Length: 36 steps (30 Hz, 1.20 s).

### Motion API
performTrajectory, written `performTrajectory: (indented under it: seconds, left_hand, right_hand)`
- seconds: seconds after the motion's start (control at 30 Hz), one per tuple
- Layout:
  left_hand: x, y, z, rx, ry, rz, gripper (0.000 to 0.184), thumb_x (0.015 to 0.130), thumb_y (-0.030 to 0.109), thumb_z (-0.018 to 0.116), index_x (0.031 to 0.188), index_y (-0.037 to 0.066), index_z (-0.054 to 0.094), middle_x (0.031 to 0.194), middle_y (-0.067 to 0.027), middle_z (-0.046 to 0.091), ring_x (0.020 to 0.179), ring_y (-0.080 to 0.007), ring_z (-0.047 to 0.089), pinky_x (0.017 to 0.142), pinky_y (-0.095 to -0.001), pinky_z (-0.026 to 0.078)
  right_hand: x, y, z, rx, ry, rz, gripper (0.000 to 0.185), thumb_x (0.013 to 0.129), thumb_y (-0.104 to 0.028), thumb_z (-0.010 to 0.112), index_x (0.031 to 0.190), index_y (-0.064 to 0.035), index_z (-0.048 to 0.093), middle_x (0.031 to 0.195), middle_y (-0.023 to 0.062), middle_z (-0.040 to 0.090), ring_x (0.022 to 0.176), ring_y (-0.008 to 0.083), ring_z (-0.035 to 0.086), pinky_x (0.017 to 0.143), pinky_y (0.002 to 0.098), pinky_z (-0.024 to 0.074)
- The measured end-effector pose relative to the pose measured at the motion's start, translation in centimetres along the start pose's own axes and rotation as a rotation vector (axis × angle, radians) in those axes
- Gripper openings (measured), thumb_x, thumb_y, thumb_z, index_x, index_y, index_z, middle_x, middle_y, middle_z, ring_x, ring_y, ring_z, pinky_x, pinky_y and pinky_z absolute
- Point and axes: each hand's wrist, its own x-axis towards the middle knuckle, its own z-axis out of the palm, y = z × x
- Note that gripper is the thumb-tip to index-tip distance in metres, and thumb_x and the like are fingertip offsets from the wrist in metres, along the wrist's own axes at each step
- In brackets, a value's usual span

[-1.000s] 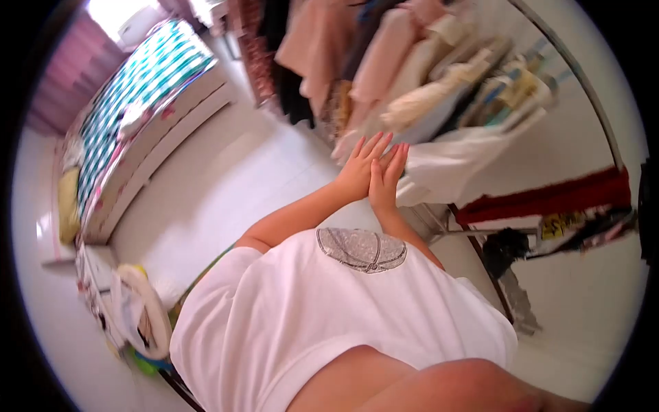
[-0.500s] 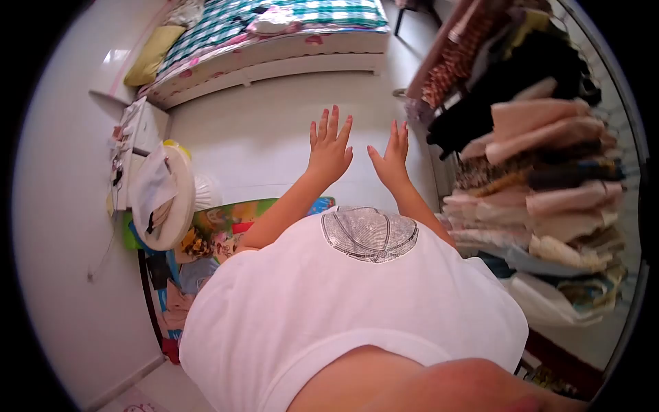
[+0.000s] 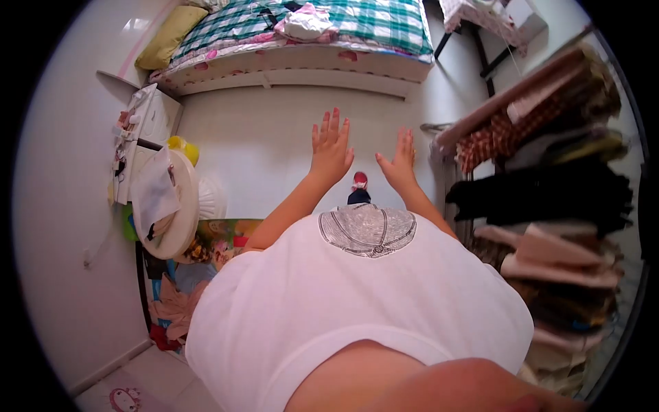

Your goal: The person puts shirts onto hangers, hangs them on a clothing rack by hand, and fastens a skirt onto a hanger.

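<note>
My left hand [image 3: 331, 150] is held out in front of me over the pale floor, fingers spread and nothing in it. To its right, my right hand [image 3: 399, 162] is also stretched out, thumb apart from the fingers, holding nothing. Neither hand touches anything. Between and below them, one red shoe [image 3: 360, 180] shows on the floor [image 3: 261, 144]. Closest to my body is the white shirt [image 3: 357, 302] I wear, with a silver cap design [image 3: 368, 230] on its front.
Ahead stands a bed [image 3: 288, 65] with a green checked cover [image 3: 240, 31]. At left are a round white stool [image 3: 185, 206] with cloth on it, a yellow container [image 3: 184, 147] and a white cabinet [image 3: 161, 117]. Hanging clothes [image 3: 542, 196] line the right side; a bundle of clothes [image 3: 175, 302] lies lower left.
My view has moved forward: the bed now shows farther right, a small table has come into sight at upper right, and the red shoe has appeared. Both hands stay outstretched and open.
</note>
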Motion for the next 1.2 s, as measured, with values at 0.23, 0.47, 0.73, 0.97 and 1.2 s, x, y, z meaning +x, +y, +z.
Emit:
performTrajectory:
  seconds: [0.23,0.47,0.73,0.97,1.2]
  left_hand:
    - [15.2,-5.0,2.6,0.019,0.071,-0.018,0.064,0.071,0.021,0.062,0.128,0.004,0.035,0.142,-0.0167,0.011,0.131,-0.0327,0.012,0.102,-0.0518,0.013]
    - [25.5,-11.7,5.4,0.001,0.106,-0.104,0.065,0.07,0.019,0.063,0.127,0.004,0.036,0.142,-0.0179,0.012,0.131,-0.0342,0.013,0.101,-0.0526,0.014]
    - [39.4,-22.5,9.6,0.017,0.039,-0.104,0.063,0.073,0.02,0.06,0.129,0.006,0.034,0.142,-0.0192,0.01,0.13,-0.0352,0.014,0.102,-0.0519,0.013]
    - [52.5,-33.0,11.2,0.072,0.018,-0.076,0.063,0.072,0.02,0.06,0.128,0.007,0.035,0.142,-0.0191,0.01,0.13,-0.0345,0.014,0.102,-0.0518,0.014]
    - [61.2,-39.3,14.9,0.054,-0.051,-0.136,0.06,0.071,0.019,0.06,0.127,0.009,0.039,0.141,-0.0185,0.011,0.129,-0.0353,0.016,0.101,-0.0519,0.016]
  right_hand:
    - [17.9,-0.4,-0.8,-0.003,-0.055,-0.19,0.082,0.073,-0.027,0.062,0.136,-0.0061,0.014,0.14,0.0232,0.008,0.13,0.0381,0.008,0.102,0.0514,0.0083]
    - [30.3,1.7,3.7,0.01,-0.128,-0.179,0.082,0.072,-0.027,0.063,0.136,-0.0056,0.016,0.141,0.0222,0.009,0.13,0.0387,0.009,0.102,0.0525,0.0103]
    - [46.2,2.8,9.3,-0.008,-0.14,-0.12,0.083,0.071,-0.029,0.064,0.136,-0.0059,0.017,0.14,0.0234,0.011,0.13,0.0385,0.011,0.102,0.0509,0.0106]
    - [62.8,1.3,15.0,0.002,-0.074,-0.17,0.083,0.071,-0.029,0.064,0.135,-0.0042,0.017,0.139,0.0244,0.01,0.129,0.0387,0.012,0.102,0.0511,0.0116]
    - [71.7,2.9,17.9,-0.068,-0.146,-0.045,0.081,0.071,-0.03,0.064,0.133,-0.0023,0.02,0.137,0.028,0.015,0.127,0.0415,0.017,0.102,0.0455,0.0158]
